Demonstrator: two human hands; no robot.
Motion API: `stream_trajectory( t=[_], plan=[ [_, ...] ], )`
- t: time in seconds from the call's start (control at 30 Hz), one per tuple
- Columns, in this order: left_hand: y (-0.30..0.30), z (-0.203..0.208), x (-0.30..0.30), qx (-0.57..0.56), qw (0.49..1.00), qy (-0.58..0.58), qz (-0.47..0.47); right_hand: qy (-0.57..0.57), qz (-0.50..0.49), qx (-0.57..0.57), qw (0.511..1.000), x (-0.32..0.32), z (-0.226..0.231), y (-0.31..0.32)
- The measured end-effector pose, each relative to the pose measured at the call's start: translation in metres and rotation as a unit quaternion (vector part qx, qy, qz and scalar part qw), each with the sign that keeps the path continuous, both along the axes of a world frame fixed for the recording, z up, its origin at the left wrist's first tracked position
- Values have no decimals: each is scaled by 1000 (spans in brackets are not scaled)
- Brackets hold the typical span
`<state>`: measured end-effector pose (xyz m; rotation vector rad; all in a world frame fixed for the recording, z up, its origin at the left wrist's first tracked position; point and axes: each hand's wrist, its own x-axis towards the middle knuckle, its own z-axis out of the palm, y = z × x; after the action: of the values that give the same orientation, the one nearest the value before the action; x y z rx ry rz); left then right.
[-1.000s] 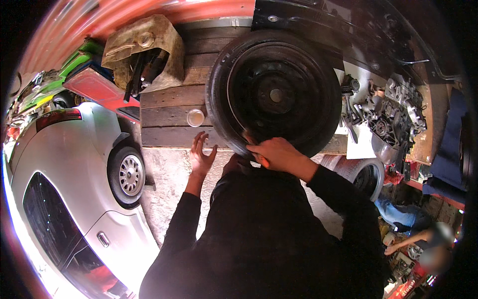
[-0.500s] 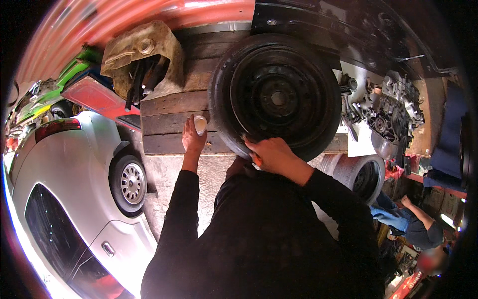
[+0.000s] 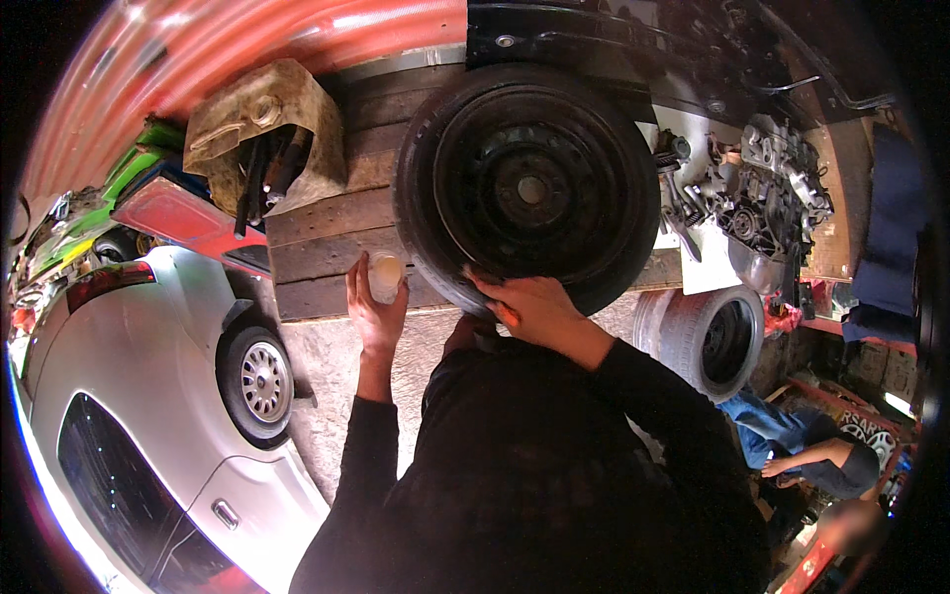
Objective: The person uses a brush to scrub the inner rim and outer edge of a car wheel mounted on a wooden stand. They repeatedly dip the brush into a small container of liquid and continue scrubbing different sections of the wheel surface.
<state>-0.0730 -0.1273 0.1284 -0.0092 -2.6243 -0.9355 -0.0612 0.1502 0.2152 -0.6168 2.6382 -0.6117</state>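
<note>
A black tyre on a dark steel wheel (image 3: 529,188) lies flat on a wooden plank bench (image 3: 317,233). My left hand (image 3: 374,307) is closed around a small pale round container (image 3: 385,276) at the bench's front edge, just left of the tyre. My right hand (image 3: 529,307) presses on the tyre's near rim, and an orange-tipped object shows under its fingers. What that object is cannot be made out.
A cut-open, dirty jerrycan (image 3: 262,139) holding tools stands at the bench's back left. Engine parts (image 3: 757,198) crowd the right end. A silver car (image 3: 158,396) is to the left. A second tyre (image 3: 708,337) stands lower right, near a seated person (image 3: 811,465).
My left hand rose from below the bench edge, open, up to the small pale container and closed on it. My right hand stayed on the tyre's near rim.
</note>
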Motion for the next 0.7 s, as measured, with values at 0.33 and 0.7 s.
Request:
stream_trajectory(
  t=[0.33,0.7],
  plan=[
    [62,70,25,49,994,33,-87,-4,-48,-72,996,9,-2,16],
    [141,90,25,13,984,31,-173,-152,-201,-323,912,36,27,152]
  ],
)
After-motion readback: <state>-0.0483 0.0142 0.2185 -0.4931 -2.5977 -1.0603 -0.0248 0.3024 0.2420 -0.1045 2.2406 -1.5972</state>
